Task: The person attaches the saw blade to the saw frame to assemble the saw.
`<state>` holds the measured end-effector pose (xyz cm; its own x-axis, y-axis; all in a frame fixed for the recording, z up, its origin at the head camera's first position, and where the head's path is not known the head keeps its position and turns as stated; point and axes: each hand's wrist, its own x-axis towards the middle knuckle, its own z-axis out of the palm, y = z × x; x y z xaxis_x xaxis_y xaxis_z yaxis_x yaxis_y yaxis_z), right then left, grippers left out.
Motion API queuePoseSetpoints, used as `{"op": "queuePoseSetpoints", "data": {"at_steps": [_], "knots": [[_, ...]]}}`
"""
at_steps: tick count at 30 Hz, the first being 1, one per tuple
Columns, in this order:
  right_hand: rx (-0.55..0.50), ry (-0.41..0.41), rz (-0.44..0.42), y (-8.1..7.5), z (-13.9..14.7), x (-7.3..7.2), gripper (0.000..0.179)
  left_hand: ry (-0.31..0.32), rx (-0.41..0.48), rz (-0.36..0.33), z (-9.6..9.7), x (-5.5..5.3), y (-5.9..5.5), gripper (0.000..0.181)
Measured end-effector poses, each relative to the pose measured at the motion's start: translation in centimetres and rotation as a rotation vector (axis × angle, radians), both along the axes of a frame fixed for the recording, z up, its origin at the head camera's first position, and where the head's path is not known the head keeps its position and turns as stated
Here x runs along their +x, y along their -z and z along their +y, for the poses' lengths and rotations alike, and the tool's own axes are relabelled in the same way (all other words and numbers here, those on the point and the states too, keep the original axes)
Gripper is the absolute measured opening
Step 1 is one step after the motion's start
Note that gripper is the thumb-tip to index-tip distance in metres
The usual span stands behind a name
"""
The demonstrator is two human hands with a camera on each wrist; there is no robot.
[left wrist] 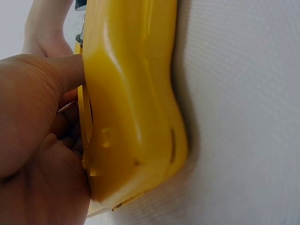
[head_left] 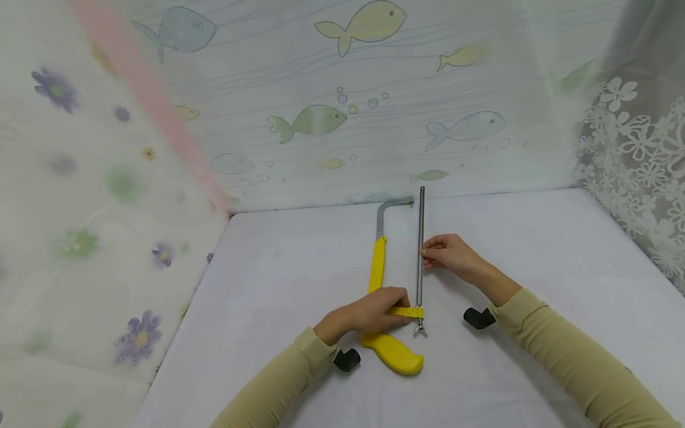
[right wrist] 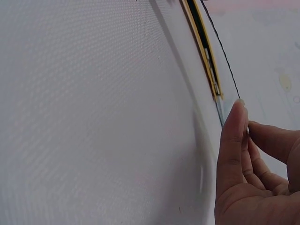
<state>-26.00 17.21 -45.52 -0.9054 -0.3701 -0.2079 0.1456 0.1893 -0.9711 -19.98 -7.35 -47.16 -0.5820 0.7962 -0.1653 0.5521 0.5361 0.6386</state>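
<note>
A hacksaw with a yellow frame and handle (head_left: 398,356) lies on the white table. My left hand (head_left: 371,312) grips its yellow part just above the handle, with fingers partly hidden behind it in the left wrist view. The saw blade (head_left: 420,255) runs beside the frame, its near end at the yellow holder by a wing nut (head_left: 420,330). Its far end stands apart from the grey bent frame arm (head_left: 381,219). Midway along the blade, my right hand (head_left: 452,255) pinches it between thumb and forefinger, and the toothed edge (right wrist: 226,54) shows in the right wrist view.
The white tabletop (head_left: 299,255) spreads around the saw. A fish-printed curtain (head_left: 257,77) hangs behind it, a flowered one (head_left: 91,285) at the left and lace (head_left: 642,142) at the right. Black wrist cameras (head_left: 348,360) sit under both sleeves.
</note>
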Motion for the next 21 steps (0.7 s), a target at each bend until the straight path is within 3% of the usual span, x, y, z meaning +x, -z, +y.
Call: {"op": "queuePoseSetpoints", "data": {"at_steps": [21], "knots": [[0.005,-0.019,-0.034,0.60,-0.34,-0.95,0.033,0.004,0.010,0.010,-0.01,0.04,-0.10,0.011]]}}
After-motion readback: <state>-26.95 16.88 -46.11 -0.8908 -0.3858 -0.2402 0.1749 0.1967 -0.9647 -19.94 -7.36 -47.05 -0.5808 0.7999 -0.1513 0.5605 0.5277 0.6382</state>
